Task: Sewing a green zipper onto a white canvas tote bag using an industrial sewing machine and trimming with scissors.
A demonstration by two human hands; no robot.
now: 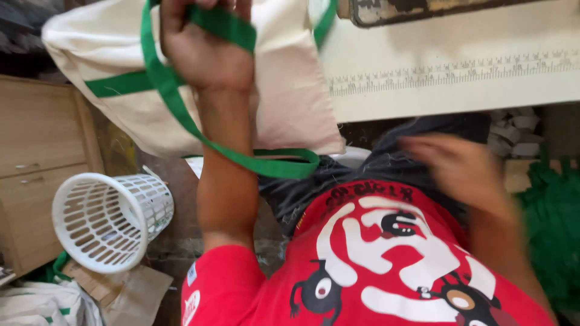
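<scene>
My left hand (205, 54) is raised and shut on a green strap (175, 105) of a cream cloth tote bag (290, 90) with green trim. The bag hangs tilted over the left edge of the work table. A second loop of green strap (284, 166) droops under my forearm. My right hand (462, 169) is blurred, low over my dark-trousered lap beside my red printed shirt. Its fingers are spread and hold nothing.
A white work table (453, 78) with a printed ruler strip lies ahead. A white plastic lattice basket (109, 220) lies on its side on the floor beside a wooden drawer cabinet (36, 133). Green straps (556, 229) are piled at right, more cream bags (42, 305) at lower left.
</scene>
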